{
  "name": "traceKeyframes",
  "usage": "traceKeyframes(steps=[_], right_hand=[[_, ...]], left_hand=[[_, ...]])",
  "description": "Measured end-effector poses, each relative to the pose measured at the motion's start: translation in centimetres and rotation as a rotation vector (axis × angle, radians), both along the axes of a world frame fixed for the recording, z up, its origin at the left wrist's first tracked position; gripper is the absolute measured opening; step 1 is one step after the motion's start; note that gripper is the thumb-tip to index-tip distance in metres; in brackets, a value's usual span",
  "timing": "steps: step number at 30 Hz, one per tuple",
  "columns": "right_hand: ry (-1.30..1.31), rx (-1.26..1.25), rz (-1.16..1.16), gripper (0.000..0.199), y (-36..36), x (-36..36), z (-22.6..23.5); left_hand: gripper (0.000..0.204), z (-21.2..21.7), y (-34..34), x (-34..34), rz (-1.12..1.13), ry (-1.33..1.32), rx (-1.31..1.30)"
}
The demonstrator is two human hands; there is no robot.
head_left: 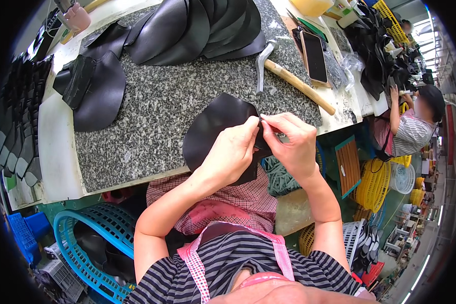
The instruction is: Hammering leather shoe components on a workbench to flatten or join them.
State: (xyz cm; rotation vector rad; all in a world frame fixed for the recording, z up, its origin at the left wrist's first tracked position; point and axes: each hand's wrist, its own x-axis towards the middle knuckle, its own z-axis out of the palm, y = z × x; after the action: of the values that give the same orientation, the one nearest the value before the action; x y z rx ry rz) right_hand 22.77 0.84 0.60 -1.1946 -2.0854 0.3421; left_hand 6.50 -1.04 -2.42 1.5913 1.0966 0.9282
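A curved black leather piece (215, 124) hangs over the near edge of the granite slab. My left hand (230, 149) is closed on its right side, thumb and fingers pinching the edge. Close beside it, my right hand (294, 142) pinches the same edge between thumb and forefinger. The fingertips of both hands almost meet, and whatever fine detail lies between them is too small to make out. Beyond my right hand lies a hammer (294, 83) with a wooden handle and a metal head.
Overlapping black leather pieces (162, 33) cover the slab's far side, more (101, 96) lie at left. A phone (314, 58) rests by scissors at right. A blue basket (93, 223) stands below left, yellow baskets (374, 185) at right. Another person (413, 126) works at far right.
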Motion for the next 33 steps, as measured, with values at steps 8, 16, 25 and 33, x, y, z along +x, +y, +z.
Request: traceKeyframes(steps=[8,16,25,33], right_hand=[[0.056,0.078,-0.096,0.012,0.1,-0.5,-1.0],[0.320,-0.402,-0.076,0.009,0.9,0.7,-0.1],[0.248,-0.405,-0.045,0.015,0.9,1.0,0.6],[0.032,-0.075,0.040,0.013,1.1,1.2,-0.1]], left_hand=[[0.011,0.4,-0.1,-0.4,0.001,0.034,0.016],[0.021,1.4,0.8,-1.2,-0.074,-0.141,-0.272],[0.019,1.6,0.6,-1.1,-0.080,-0.014,-0.237],[0.021,1.6,0.8,-1.1,-0.093,-0.033,-0.161]])
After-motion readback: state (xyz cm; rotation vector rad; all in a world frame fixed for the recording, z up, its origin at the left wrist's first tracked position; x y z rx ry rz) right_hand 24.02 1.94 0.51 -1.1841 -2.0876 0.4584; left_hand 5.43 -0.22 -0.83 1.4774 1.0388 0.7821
